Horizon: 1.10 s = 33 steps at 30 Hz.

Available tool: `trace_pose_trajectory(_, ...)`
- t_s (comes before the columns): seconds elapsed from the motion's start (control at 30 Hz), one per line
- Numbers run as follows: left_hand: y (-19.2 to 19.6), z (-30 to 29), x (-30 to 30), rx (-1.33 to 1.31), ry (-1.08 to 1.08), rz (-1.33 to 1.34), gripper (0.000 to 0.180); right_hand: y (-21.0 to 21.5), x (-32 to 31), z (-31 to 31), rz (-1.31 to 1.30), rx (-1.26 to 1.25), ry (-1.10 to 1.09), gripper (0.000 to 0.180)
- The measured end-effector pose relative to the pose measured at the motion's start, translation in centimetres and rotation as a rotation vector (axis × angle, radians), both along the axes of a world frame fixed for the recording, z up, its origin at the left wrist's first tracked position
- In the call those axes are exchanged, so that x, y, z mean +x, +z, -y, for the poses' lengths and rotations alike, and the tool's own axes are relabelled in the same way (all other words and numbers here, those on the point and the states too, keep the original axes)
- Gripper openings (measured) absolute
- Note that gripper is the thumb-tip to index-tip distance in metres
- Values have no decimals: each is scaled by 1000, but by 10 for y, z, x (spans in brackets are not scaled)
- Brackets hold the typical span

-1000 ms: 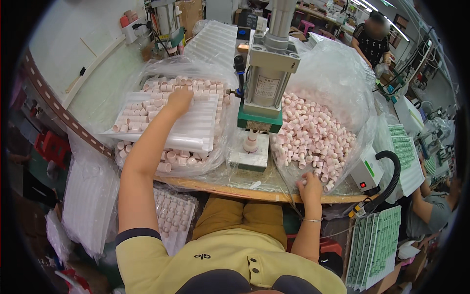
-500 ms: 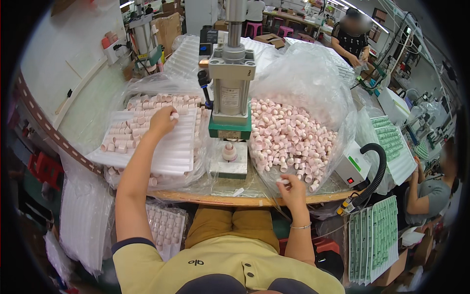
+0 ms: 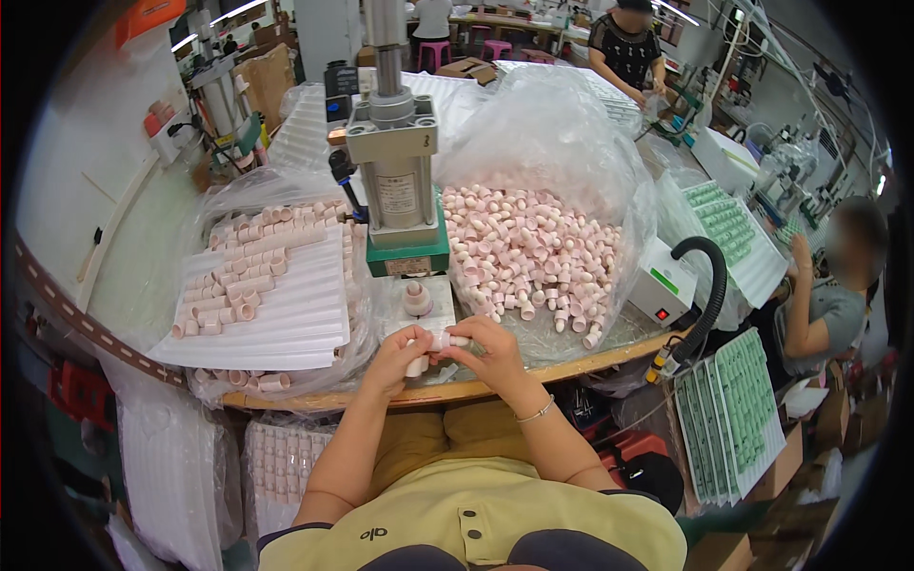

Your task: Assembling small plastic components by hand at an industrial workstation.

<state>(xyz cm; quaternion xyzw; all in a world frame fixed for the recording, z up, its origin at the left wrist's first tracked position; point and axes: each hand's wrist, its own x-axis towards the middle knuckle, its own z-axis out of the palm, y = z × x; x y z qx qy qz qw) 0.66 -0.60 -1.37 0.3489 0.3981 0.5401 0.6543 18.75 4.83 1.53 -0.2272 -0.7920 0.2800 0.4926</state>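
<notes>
In front of the press my left hand (image 3: pixel 393 362) and my right hand (image 3: pixel 493 354) meet, fingertips pinched together. Between them is a small pale pink cap (image 3: pixel 441 340); the left fingers grip one side, the right fingers the other. A white rounded end shows at the right fingertips. Another small pale piece (image 3: pixel 417 365) hangs under my left fingers, partly hidden. Just beyond, a pink and white piece (image 3: pixel 416 300) stands upright on the metal block below the press head (image 3: pixel 407 252). Pink cups (image 3: pixel 228 295) lie in rows on a white ridged foam sheet (image 3: pixel 305 319) at left.
A heap of pink pieces with white tips (image 3: pixel 538 257) fills a clear plastic bag (image 3: pixel 552 124) at right. Beside it stand a white box with a red switch (image 3: pixel 657 285) and a black flexible hose (image 3: pixel 709 285). The wooden table edge (image 3: pixel 571 366) runs before me. Two people work further right.
My left hand has come from the cups on the foam sheet to the middle. My right hand has moved left from the heap's near edge to meet it. The view has shifted right.
</notes>
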Motion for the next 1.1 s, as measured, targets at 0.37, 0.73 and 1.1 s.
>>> trace_pose_trajectory(0.37, -6, -8, 12, -55, 144, -155, 22, -24, -4, -22, -22, -157, 68, 26)
trace_pose_trajectory(0.73, 2, -7, -4, -129, -55, -237, 34, -9, 0, -14, 53, 124, 112, 28)
trace_pose_trajectory(1.1, 8, 1, 2, 468, 245, -444, 20, -23, -14, -9, -283, -923, 196, 13)
